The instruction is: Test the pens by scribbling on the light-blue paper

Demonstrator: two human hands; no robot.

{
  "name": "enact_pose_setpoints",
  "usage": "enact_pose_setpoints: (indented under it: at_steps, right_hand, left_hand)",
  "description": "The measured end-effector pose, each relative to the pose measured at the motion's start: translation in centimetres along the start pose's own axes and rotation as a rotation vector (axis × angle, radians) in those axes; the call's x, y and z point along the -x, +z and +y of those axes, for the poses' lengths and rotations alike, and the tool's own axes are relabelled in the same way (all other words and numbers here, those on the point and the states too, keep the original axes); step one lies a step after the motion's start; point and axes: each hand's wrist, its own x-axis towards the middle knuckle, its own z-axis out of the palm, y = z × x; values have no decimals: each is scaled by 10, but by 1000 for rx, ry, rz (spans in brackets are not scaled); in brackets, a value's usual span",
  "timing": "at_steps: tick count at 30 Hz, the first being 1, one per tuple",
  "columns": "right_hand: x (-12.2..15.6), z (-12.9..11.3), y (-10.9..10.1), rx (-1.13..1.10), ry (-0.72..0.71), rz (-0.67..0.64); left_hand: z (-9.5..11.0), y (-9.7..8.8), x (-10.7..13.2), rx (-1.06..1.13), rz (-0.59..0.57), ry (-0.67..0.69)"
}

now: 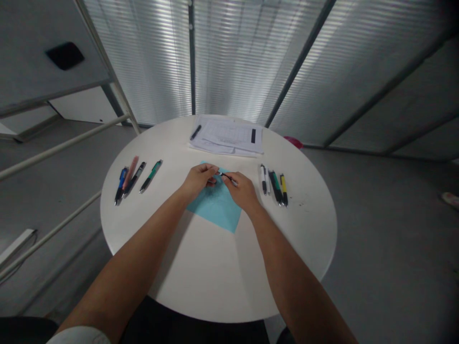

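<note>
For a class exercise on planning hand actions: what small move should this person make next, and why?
Probably firm the left hand onto the slim black pen held by the right hand. The hands meet at the pen above the blue paper sheet, and no firm left-hand grip is visible.

Tabletop [211,282]: smooth white finish, kinda satin
Blue sheet [218,212]: matt paper, looks like
Pens [275,187]: shiny plastic barrels
Forms [229,136]: plain matt paper

Left arm [136,258], right arm [290,272] up from frame bottom; left hand [198,182], right hand [243,192] close together mid-frame, right fingertips [225,177] pinched.
</note>
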Motion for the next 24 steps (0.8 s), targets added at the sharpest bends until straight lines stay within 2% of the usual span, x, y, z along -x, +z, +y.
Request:
enact_pose_setpoints:
  at_steps: [12,24]
  right_hand:
    - [0,0,0,31,-24,19]
    - [0,0,0,13,-45,25]
  left_hand:
    - [-4,-1,-2,-112,0,28]
    - [-4,-3,-3,-68,-72,5]
